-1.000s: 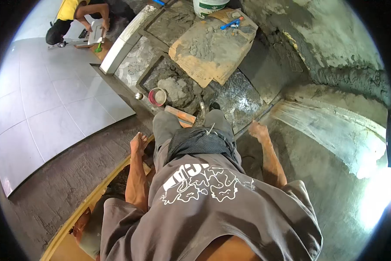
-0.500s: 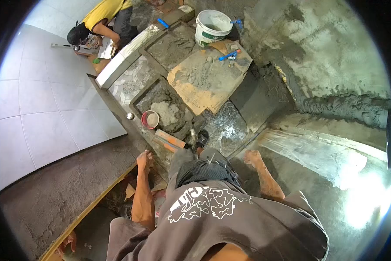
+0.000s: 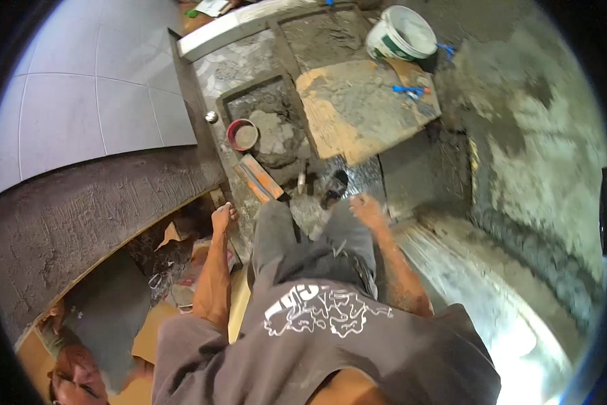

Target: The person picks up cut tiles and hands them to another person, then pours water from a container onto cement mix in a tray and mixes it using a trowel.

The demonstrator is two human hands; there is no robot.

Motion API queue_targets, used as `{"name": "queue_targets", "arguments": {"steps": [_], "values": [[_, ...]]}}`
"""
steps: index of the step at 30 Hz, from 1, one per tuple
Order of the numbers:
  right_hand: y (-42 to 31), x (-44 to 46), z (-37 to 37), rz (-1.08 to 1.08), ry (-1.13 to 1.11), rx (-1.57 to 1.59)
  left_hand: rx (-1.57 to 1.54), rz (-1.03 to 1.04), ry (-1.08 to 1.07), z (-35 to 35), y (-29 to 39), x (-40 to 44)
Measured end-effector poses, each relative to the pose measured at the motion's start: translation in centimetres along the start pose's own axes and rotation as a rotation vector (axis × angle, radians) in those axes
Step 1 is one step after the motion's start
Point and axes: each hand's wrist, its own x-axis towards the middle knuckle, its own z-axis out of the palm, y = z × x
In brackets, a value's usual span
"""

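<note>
My left hand (image 3: 224, 217) hangs with its fingers curled in, just right of the raised mortar-covered ledge (image 3: 107, 202), and nothing shows in it. My right hand (image 3: 366, 209) is over my right knee, slightly blurred, its fingers curled with nothing seen in them. Ahead of my left hand lies a flat board-like tool with orange streaks (image 3: 259, 179). Beyond it a small red-rimmed bucket (image 3: 242, 135) sits against a heap of wet mortar (image 3: 273, 138). A short pale handle (image 3: 302, 179) sticks up near the heap.
A mortar-smeared cardboard sheet (image 3: 357, 108) bears a blue and red tool (image 3: 411, 90). Behind it stands a white bucket (image 3: 404, 34). Rough wall (image 3: 546, 115) rises at right. Another person (image 3: 80, 378) is below the ledge at lower left; a low white curb (image 3: 236, 28) runs at the back.
My view has turned and moved, and the ledge and lower-left person show more. My right hand has come inward to my knee. The person in yellow has mostly left the view.
</note>
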Motion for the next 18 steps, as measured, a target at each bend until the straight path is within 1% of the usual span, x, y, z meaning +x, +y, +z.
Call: {"name": "queue_targets", "arguments": {"steps": [1, 2, 4, 5, 6, 7, 8, 9, 10, 11, 14, 15, 17, 18], "values": [[-0.8, 2.7, 1.5, -0.04, -0.066, 0.003, -0.137, 0.053, -0.081, 0.7, -0.3, 1.2], [-0.6, 4.6, 3.3, -0.094, -0.089, -0.078, -0.049, 0.055, -0.028, 1.0, -1.1, 2.1], [0.1, 9.1, 6.6, -0.218, -0.131, -0.244, 0.116, 0.06, 0.074, 4.3, -0.1, 3.0], [0.8, 10.7, 7.9, -0.195, -0.216, -0.294, 0.021, 0.067, -0.096, 2.9, -2.1, 6.7], [1.3, 12.6, 9.3, -0.18, -0.297, -0.341, 0.013, 0.069, 0.006, 4.3, -1.9, 7.5], [1.8, 15.0, 10.5, -0.169, -0.367, -0.388, 0.005, 0.079, 0.101, 7.4, -0.7, 7.7], [3.3, 17.2, 12.4, -0.126, -0.344, -0.394, 0.002, 0.081, 0.196, 9.3, -0.3, 8.7], [5.4, 19.5, 15.0, -0.085, -0.322, -0.401, 0.005, 0.063, 0.191, 9.8, -0.4, 11.3], [6.1, 21.1, 16.7, -0.043, -0.3, -0.411, 0.005, 0.044, 0.185, 10.2, -0.7, 14.1], [7.0, 22.9, 17.8, 0.021, -0.367, -0.417, 0.004, 0.016, 0.181, 10.2, -1.4, 16.6], [9.0, 27.2, 21.0, -0.018, -0.337, -0.516, -0.051, 0.053, 0.239, 10.7, -2.6, 24.2], [10.6, 29.5, 22.7, 0.016, -0.38, -0.49, 0.215, 0.14, 0.305, 9.5, -3.6, 28.1], [12.0, 32.1, 25.1, 0.112, -0.241, -0.478, 0.746, 0.318, 0.427, 6.1, -5.9, 36.6], [12.6, 33.1, 26.2, 0.159, -0.174, -0.471, 0.819, 0.403, 0.505, 6.0, -6.1, 37.7]]}}
